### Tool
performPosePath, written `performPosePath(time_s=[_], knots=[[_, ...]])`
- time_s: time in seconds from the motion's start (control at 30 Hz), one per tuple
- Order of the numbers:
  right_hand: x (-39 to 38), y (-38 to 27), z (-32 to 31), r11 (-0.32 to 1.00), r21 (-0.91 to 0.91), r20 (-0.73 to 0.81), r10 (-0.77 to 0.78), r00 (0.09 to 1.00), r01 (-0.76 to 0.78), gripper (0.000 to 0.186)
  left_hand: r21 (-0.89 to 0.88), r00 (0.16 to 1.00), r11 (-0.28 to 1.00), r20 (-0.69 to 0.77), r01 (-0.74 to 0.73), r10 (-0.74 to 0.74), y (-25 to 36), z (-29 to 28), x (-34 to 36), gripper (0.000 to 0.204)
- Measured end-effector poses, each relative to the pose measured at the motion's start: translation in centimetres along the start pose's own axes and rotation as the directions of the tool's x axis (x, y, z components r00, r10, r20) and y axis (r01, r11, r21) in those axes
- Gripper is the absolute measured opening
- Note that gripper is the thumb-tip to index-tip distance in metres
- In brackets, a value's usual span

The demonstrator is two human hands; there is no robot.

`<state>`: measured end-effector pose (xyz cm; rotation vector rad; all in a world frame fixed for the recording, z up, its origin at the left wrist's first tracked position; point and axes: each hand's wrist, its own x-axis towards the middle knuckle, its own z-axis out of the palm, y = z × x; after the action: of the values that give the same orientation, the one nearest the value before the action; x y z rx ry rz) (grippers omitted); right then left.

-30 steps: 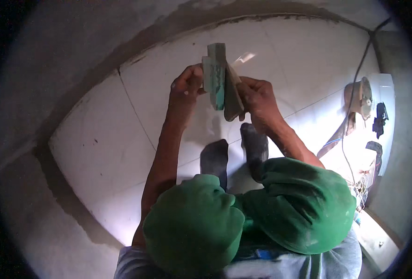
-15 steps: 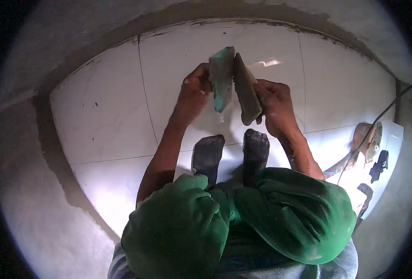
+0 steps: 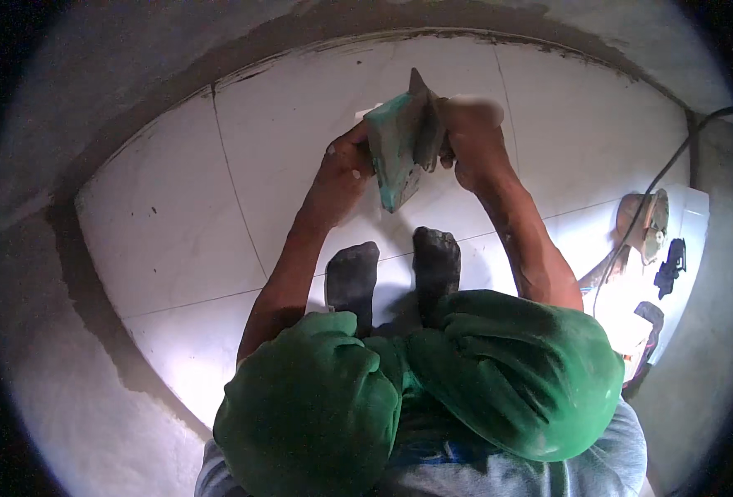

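My left hand [image 3: 343,174] is closed on a flat float-like tool [image 3: 393,147], its face caked with grey material and its edges turquoise. My right hand [image 3: 476,149] is closed on a thin grey plate [image 3: 430,139], which looks like a trowel. The plate's edge meets the caked face of the float, and the two stand at an angle to each other above the white floor. Fingers of both hands are partly hidden behind the tools, as are any handles. Motion blurs the upper knuckles of the right hand.
White floor tiles [image 3: 308,108] reach to rough grey walls [image 3: 35,323] around me. My dark-socked feet [image 3: 352,277] and green-clad knees [image 3: 308,398] are below my hands. At the right lie a black cable [image 3: 660,170], a round-ended brownish tool [image 3: 644,224], a dark object [image 3: 670,269] and a bright light [image 3: 623,319].
My right hand has raised and turned its plate, now crossing behind and against the float. The left hand's float has tilted slightly. The view has shifted a little.
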<state>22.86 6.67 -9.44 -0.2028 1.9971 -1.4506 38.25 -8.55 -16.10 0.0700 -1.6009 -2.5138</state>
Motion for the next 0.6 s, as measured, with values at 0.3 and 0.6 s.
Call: performPosePath(time_s=[0.3,0.6], knots=[[4.0,3.9,-1.1,0.554,-0.714,0.264,-0.355,0.897,0.429,0.029,-0.165,0.953,0.939,0.029,0.303,-0.302,-0.4,-0.8,-1.7,0.055],[0.5,-1.3,-3.4,0.981,0.173,0.149,-0.111,0.983,0.084,0.05,-0.822,0.99,0.567,-0.027,0.057,-0.14,-3.4,-2.7,-4.8,0.064]])
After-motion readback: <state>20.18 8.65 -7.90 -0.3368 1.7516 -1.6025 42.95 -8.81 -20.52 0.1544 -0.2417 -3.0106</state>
